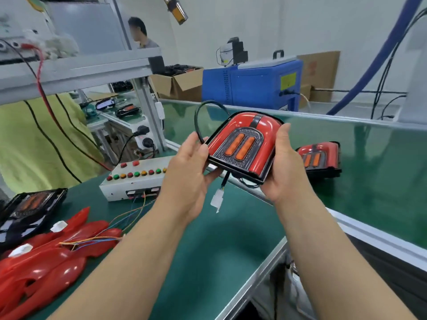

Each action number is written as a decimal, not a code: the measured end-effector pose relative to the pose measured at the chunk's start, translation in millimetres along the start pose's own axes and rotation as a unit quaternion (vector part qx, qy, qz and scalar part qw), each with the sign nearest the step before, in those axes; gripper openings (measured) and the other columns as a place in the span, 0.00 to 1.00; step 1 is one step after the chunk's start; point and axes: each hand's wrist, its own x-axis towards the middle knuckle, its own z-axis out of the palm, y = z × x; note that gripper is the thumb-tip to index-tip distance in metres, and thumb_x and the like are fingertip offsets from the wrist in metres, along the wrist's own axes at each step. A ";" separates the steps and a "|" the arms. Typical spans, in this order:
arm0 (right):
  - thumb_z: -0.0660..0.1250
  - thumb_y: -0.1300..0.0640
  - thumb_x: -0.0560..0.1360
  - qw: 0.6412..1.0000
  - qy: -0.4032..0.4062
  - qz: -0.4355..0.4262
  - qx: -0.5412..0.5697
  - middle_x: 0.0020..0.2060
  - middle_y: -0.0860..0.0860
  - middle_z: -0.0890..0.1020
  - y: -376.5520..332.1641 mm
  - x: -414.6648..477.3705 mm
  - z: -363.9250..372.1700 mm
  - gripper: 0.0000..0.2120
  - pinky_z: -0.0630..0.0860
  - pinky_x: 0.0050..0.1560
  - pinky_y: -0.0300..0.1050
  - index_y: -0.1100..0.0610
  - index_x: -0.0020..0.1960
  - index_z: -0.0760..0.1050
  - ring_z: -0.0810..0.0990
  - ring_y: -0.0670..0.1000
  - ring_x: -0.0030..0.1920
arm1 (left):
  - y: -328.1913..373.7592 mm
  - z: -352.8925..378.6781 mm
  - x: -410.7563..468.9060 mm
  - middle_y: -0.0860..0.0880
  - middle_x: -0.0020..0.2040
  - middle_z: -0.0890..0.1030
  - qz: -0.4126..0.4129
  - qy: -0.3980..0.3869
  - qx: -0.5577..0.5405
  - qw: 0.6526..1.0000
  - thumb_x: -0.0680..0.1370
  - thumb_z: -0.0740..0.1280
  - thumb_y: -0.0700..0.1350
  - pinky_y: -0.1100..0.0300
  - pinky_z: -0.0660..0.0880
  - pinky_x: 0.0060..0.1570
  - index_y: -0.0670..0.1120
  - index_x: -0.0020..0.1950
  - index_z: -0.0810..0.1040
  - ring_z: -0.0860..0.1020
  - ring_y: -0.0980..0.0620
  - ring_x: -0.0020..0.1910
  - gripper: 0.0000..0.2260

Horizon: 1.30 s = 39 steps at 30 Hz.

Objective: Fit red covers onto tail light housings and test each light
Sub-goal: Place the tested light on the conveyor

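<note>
Green mat covers this table [208, 250], metal-edged, and at three o'clock a green belt [374, 185] runs off toward a white wall. Beyond it at twelve sit a blue machine [251, 84] and an open cardboard box [178, 85]. At eleven there's a person [141, 33] behind the shelf frame [76, 70].

Centre of the view is the tail light [242, 144], red cover on, held up off the table in both hands. The left hand [187, 181] takes the nine o'clock edge, its grip curled, pinching that edge together with the black cable [198, 118]. The right hand [285, 174] cups the three o'clock edge, grip wrapped, fingers under, thumb lying up the side.

The face tilts toward the camera. The long axis runs seven to one o'clock, rounded end at one, flat end at seven. The cable loops up past the eleven o'clock corner, and a white plug [217, 200] dangles at six, above the mat.

For room to move, there's bare mat below the hands at six. At nine, close to the left wrist, sits a white button box [134, 183] with loose wires. At eight, a heap of red covers [46, 264] and a bare housing [30, 209]. At three, on the belt just beyond the right hand, a second covered light [322, 158] lies flat.
</note>
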 end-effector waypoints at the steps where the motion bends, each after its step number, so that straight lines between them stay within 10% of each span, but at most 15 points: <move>1: 0.54 0.33 0.79 1.000 0.008 -0.010 -0.001 0.51 0.57 0.86 -9.4 1.7 -7.3 0.30 0.80 0.53 0.66 0.56 0.64 0.76 0.86 0.60 0.51 | -0.6 11.8 4.8 0.51 0.51 0.83 -0.006 -0.013 0.000 1.000 0.85 0.55 0.40 0.51 0.78 0.55 0.60 0.48 0.83 0.79 0.54 0.50 0.21; 6: 0.57 0.37 0.79 0.995 0.062 -0.081 -0.002 0.52 0.57 0.86 -57.1 9.1 -50.9 0.27 0.82 0.45 0.62 0.54 0.68 0.72 0.86 0.59 0.51 | -11.0 73.3 26.6 0.41 0.54 0.81 -0.046 -0.079 0.024 0.996 0.84 0.57 0.39 0.47 0.77 0.59 0.41 0.63 0.75 0.77 0.49 0.51 0.11; 13: 0.58 0.38 0.80 0.982 0.139 -0.128 0.017 0.54 0.57 0.85 -109.0 15.3 -118.2 0.27 0.83 0.42 0.61 0.54 0.71 0.70 0.86 0.59 0.50 | -39.0 150.3 39.2 0.40 0.59 0.80 -0.095 -0.154 0.079 0.980 0.83 0.59 0.37 0.44 0.78 0.60 0.46 0.55 0.75 0.79 0.48 0.49 0.07; 17: 0.56 0.38 0.81 0.977 0.194 -0.093 0.015 0.50 0.57 0.86 -129.8 19.1 -153.6 0.25 0.83 0.36 0.57 0.56 0.63 0.75 0.86 0.59 0.50 | -53.9 181.8 43.3 0.47 0.59 0.80 -0.133 -0.185 0.112 0.967 0.83 0.61 0.47 0.49 0.76 0.61 0.46 0.72 0.67 0.80 0.45 0.59 0.17; 23: 0.58 0.45 0.83 0.962 0.266 -0.058 -0.039 0.53 0.57 0.84 -136.1 32.0 -182.7 0.15 0.79 0.48 0.72 0.51 0.65 0.74 0.85 0.63 0.50 | -72.8 193.4 46.7 0.43 0.61 0.80 -0.181 -0.193 0.130 0.956 0.84 0.59 0.49 0.50 0.74 0.63 0.46 0.64 0.76 0.78 0.46 0.59 0.13; 30: 0.64 0.50 0.81 0.942 0.331 -0.032 -0.041 0.52 0.57 0.85 -122.4 36.0 -193.5 0.10 0.82 0.51 0.64 0.56 0.54 0.78 0.86 0.60 0.48 | -72.8 193.7 43.0 0.52 0.49 0.82 -0.155 -0.196 0.138 0.958 0.84 0.57 0.51 0.62 0.74 0.46 0.46 0.58 0.78 0.79 0.55 0.49 0.14; 35: 0.66 0.54 0.80 0.913 0.393 -0.058 -0.095 0.45 0.53 0.82 -121.1 36.1 -200.7 0.07 0.85 0.41 0.53 0.56 0.46 0.77 0.84 0.53 0.39 | -71.1 195.6 36.5 0.52 0.49 0.81 -0.132 -0.196 0.175 0.956 0.84 0.56 0.51 0.60 0.74 0.51 0.50 0.53 0.78 0.78 0.53 0.53 0.12; 39: 0.63 0.64 0.80 0.896 0.400 -0.125 -0.145 0.51 0.48 0.75 -118.7 38.3 -203.2 0.15 0.80 0.46 0.43 0.49 0.61 0.74 0.79 0.52 0.44 | -71.4 195.4 31.5 0.54 0.51 0.79 -0.122 -0.192 0.206 0.952 0.84 0.56 0.52 0.54 0.72 0.62 0.51 0.56 0.78 0.76 0.53 0.56 0.12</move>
